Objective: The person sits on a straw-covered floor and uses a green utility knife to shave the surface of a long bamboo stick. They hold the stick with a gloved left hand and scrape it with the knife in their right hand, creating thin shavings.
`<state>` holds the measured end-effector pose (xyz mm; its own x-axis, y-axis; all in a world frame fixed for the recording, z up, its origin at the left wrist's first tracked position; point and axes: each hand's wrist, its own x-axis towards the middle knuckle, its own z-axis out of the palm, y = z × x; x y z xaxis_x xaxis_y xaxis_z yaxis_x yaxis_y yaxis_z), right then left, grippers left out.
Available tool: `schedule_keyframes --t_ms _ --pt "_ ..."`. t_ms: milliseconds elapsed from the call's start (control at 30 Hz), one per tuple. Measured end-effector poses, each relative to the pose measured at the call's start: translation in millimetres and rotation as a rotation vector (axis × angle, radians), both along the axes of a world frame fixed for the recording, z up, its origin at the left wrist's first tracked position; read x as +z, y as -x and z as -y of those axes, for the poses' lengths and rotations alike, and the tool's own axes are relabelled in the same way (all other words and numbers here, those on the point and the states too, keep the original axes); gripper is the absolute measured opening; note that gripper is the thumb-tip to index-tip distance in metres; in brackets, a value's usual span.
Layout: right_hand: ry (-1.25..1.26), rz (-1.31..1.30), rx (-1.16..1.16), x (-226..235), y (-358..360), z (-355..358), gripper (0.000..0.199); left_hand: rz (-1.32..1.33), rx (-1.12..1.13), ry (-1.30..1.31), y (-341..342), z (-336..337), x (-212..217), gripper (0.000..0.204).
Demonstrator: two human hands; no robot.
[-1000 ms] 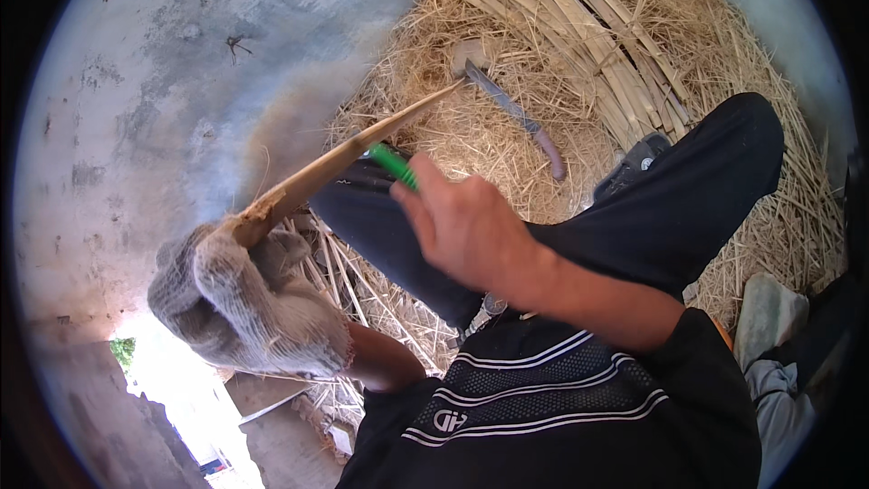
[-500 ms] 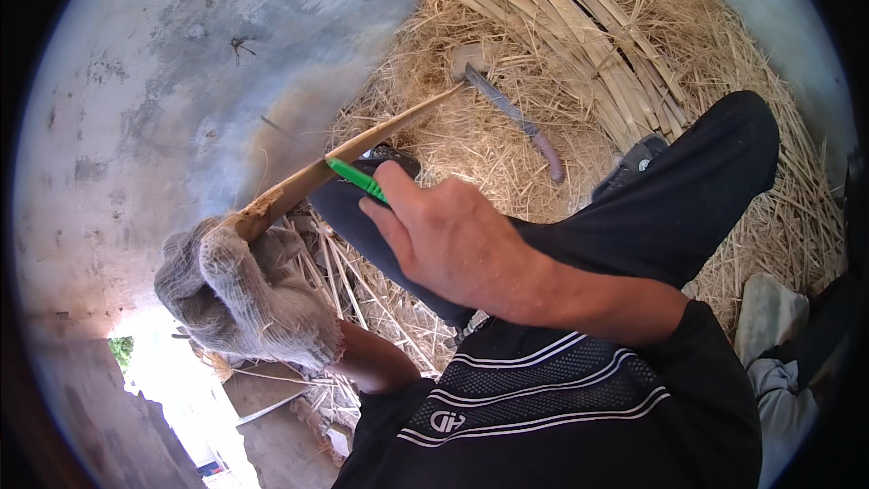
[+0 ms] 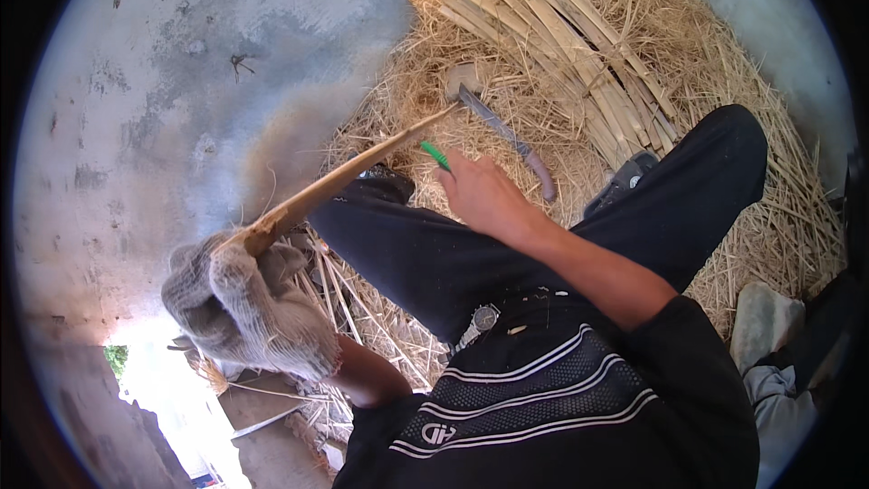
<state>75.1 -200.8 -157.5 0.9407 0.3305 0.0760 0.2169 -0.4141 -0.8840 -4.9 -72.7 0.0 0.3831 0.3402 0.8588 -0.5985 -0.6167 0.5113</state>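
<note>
My left hand, in a grey knitted work glove, is closed round the thick, rough end of a long split strip of wood or bamboo. The strip slants up to the right and tapers to a point. My bare right hand grips a knife by its bright green handle, just right of the strip's thin end. Its blade cannot be made out now. Beyond them a large knife with a dark blade and a curved brownish handle lies on the straw, its blade tip near the strip's point.
A bundle of long pale strips lies at the far right on straw and shavings. A stained grey slab fills the left. My black-trousered legs are bent, with a wristwatch at the lap. A stone block stands at right.
My right hand with the green-handled knife has moved up and right along the strip, toward its thin end. My left hand keeps its hold and has shifted slightly down.
</note>
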Motion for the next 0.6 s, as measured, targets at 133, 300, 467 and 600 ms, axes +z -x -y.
schedule_keyframes --t_ms 133,300,467,600 --pt "-0.257 0.007 0.133 73.5 40.7 10.4 0.031 -0.012 0.1 -0.007 -6.0 -1.5 5.0 0.024" --pt "-0.133 0.033 0.068 74.4 51.1 8.1 0.031 -0.045 0.027 -0.138 -4.8 -20.3 9.6 0.031" --pt "-0.072 0.064 0.017 57.0 43.0 6.2 0.03 -0.037 -0.072 -0.11 -2.6 -26.1 4.5 0.034" --pt "-0.106 0.048 0.042 59.2 45.5 2.7 0.032 -0.071 -0.067 -0.059 -2.5 -23.6 5.5 0.032"
